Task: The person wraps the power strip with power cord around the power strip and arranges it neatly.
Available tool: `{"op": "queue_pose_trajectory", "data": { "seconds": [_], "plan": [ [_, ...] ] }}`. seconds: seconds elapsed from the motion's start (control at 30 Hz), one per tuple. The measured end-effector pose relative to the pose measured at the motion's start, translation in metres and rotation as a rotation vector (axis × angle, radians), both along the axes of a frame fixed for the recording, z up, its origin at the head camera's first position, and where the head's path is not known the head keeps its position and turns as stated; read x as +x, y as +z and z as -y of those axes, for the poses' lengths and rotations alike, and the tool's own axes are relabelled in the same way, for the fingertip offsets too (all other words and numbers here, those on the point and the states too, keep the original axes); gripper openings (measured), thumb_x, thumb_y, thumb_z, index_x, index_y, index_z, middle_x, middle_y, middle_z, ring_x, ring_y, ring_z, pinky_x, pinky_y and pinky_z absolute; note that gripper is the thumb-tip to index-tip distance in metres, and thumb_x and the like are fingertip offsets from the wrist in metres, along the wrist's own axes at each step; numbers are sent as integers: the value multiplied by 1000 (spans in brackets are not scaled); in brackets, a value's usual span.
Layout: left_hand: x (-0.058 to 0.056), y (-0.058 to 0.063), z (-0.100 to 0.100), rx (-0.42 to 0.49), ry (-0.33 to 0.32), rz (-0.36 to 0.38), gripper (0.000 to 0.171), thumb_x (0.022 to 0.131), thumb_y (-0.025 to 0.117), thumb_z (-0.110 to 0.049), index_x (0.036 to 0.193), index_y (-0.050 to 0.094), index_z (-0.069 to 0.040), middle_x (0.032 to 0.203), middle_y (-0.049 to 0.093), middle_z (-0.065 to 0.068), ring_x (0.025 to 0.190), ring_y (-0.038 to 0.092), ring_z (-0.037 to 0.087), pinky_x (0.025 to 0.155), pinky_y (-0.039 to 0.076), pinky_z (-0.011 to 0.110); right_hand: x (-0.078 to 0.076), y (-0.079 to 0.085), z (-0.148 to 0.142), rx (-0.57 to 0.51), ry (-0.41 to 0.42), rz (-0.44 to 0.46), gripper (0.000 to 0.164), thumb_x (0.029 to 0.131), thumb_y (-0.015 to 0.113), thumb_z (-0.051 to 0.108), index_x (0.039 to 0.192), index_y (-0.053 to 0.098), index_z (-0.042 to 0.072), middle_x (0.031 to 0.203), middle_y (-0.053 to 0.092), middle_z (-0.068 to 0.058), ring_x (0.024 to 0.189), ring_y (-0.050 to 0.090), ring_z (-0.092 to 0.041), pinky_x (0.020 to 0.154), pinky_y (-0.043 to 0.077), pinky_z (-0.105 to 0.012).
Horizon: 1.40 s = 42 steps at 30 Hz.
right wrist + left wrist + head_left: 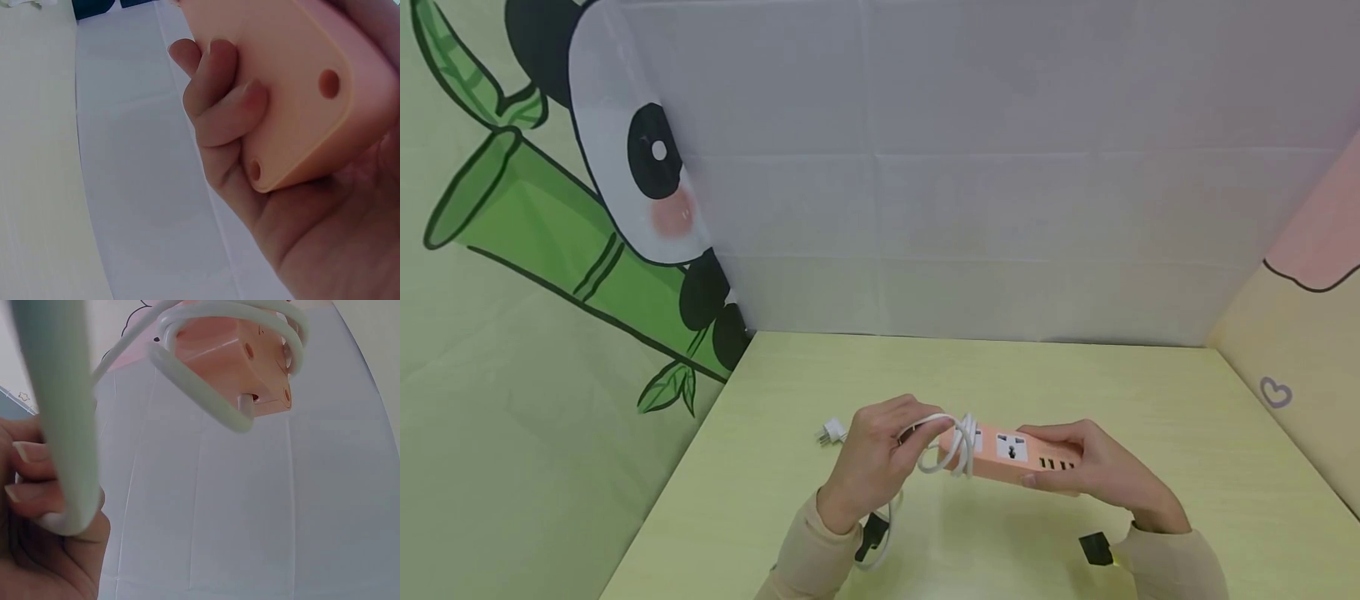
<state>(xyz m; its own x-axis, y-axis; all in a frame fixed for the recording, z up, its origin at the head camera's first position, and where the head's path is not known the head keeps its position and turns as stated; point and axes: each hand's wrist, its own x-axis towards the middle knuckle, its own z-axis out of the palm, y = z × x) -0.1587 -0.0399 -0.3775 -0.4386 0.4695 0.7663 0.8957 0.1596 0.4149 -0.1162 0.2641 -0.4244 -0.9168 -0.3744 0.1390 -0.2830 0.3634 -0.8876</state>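
Note:
My right hand (1093,467) grips the far end of an orange power strip (992,467), thumb along its front side. In the right wrist view, fingers curl under the strip's base (294,94), which has round screw holes. A white power cord (964,450) is looped round the strip's left end. My left hand (883,454) holds part of that cord between curled fingers; the left wrist view shows the cord (69,456) running out of the fist, and the strip's end (250,369) where the cord enters. The white plug (831,432) hangs or lies left of the left hand.
A pale yellow tabletop (1000,375) lies beneath the hands. Behind it stands a grey-white panel (985,208); a wall with a panda and bamboo print (580,225) is on the left. Small black pieces (1096,548) sit near the wrists.

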Motion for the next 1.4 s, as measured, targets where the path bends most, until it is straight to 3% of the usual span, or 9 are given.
{"op": "queue_pose_trajectory", "data": {
  "seconds": [0.27,0.57,0.8,1.0,1.4],
  "plan": [
    [-2,-2,-1,-20,6,5,10,97,68,-11,98,78,-11,74,67,-1,60,43,0,55,34,6,-1,0,0,2,70,-14,46,90,78,13,134,66,10,105,73,-4,87,62,-8,67,54,-26],
    [-5,-6,-2,-49,30,43,11,98,68,-14,97,78,-11,77,68,-2,60,42,-1,54,35,8,0,0,0,-9,80,15,51,89,79,12,135,62,-1,108,73,-7,87,64,-6,69,56,-26],
    [-7,-7,-2,-56,21,93,13,99,66,-18,98,78,-11,79,70,1,61,43,-1,56,37,9,1,0,-1,-39,150,-5,48,89,77,8,135,63,0,105,74,-5,87,66,-7,68,58,-29],
    [-11,-12,-3,-91,40,136,16,100,65,-21,98,79,-13,80,67,-6,61,42,-1,57,37,11,1,-1,0,-68,201,-21,46,89,77,6,134,65,4,106,74,-5,82,66,-6,65,58,-29],
    [-16,-17,-6,-139,69,164,17,100,66,-25,99,79,-15,76,62,-8,61,42,-1,58,37,13,2,-1,-2,-71,223,-28,45,89,77,6,133,66,10,107,74,-4,79,65,-8,62,57,-29]
  ]
}}
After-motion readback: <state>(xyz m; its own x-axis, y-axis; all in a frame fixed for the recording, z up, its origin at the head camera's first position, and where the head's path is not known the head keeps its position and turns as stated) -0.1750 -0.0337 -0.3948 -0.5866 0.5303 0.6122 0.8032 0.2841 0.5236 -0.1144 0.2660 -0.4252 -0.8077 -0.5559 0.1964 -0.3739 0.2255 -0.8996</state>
